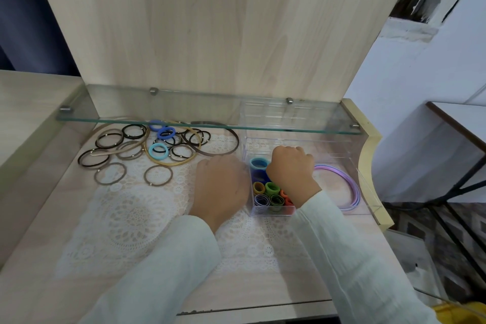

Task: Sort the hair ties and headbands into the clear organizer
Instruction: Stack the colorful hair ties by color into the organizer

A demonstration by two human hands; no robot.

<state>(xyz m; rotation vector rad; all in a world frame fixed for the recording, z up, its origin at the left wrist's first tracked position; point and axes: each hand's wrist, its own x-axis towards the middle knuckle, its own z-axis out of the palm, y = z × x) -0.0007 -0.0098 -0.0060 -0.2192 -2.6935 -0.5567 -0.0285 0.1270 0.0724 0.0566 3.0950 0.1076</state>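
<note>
Head view: right hand (290,166) is knuckles-up over the narrow left compartment of the clear organizer (328,150), fingers curled down and hidden. Cannot tell whether it pinches a tie or has nothing. Directly under and just nearer than that hand: stacked small coloured ties (273,193), with a blue tie (259,163) at its left edge. Right of the hand, in the wide compartment, lie the lilac headbands (344,181).

Left hand (223,187) is also curled, just beside the organizer's left wall. Touching or not, and whether it holds anything: cannot tell.

Well left of the left hand, and beyond it: loose hair ties (157,150) in a heap on the lace mat (131,213), plus a brown headband (223,144) and a tan headband (173,163), all part under the glass shelf (210,118).

Step looks like seating small ties in the compartment. To do it well: stand them on edge and press them in snug. The left hand should probably brace the wall, since a light box may slide. Task roughly part-way; the heap remains.
</note>
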